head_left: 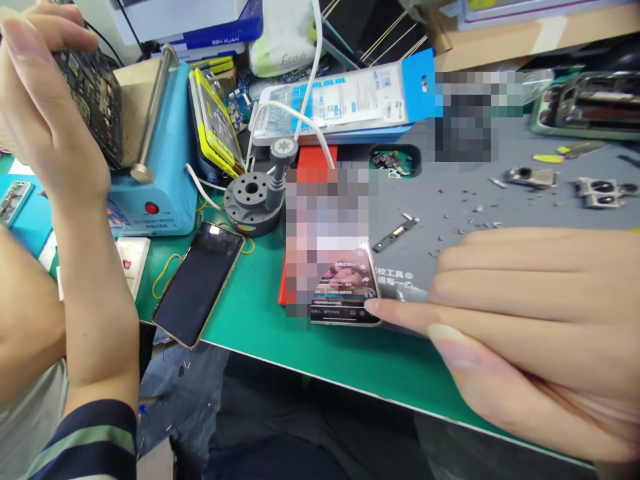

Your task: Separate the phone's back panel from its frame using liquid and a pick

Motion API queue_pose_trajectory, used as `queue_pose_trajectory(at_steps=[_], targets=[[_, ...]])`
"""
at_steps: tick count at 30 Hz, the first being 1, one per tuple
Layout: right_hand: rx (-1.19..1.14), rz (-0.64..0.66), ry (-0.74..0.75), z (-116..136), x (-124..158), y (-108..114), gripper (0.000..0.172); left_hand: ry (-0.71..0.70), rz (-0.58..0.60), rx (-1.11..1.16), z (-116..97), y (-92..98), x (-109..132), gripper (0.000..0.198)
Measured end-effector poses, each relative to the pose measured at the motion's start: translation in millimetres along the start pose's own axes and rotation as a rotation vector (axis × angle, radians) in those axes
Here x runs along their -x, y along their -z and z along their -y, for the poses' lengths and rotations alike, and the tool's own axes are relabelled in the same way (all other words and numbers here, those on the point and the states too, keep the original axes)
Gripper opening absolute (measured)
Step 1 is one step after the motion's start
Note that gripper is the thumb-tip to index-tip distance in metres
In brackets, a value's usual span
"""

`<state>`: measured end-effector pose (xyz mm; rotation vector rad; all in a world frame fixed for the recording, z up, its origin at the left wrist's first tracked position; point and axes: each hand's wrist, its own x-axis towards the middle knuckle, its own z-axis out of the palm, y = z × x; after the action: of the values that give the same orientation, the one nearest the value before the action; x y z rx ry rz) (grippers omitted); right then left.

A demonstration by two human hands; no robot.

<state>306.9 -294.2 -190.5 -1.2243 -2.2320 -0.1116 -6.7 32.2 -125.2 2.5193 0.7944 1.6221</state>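
While a "BEN XUAN" box [215,33] sits behind, the left hand [45,120] grips a raised circuit board [95,100] and the right hand [525,313], open and flat, sets its forefinger [395,312] on a lit phone [350,287] on the green mat [260,320].

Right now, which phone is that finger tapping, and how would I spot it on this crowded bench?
Start at the green mat along the bench's near edge, then move right from the blue machine past the grey round stand. The phone lies where the right hand puts its forefinger on the lower corner. Unlike the dark-screened phone to its left, its screen is lit.
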Motion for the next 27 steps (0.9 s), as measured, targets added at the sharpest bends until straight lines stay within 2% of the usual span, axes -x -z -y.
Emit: queue_pose_trajectory(at_steps=[5, 10, 18, 21, 27], targets=[[-0.042, -0.015, 0.049, -3, -2, 0, 0.026, -0.045, 0.002, 0.032, -6, -0.4, 4, 0.070], [-0.051, -0.019, 0.034, -2, -1, -1, 0.027, -0.124, 0.016, 0.106, 0, 0.2, 2, 0.062], [-0.051, -0.027, 0.029, -1, -2, -1, 0.024, 0.029, 0.006, 0.078, -3, 1.2, 1, 0.070], [-0.048, -0.013, 0.045, -2, -2, 0, 0.024, -0.026, 0.006, 0.074, -7, -0.4, 1, 0.076], [-0.046, -0.019, 0.031, -1, -2, -1, 0.026, -0.086, 0.014, 0.100, -6, -0.1, 3, 0.067]])
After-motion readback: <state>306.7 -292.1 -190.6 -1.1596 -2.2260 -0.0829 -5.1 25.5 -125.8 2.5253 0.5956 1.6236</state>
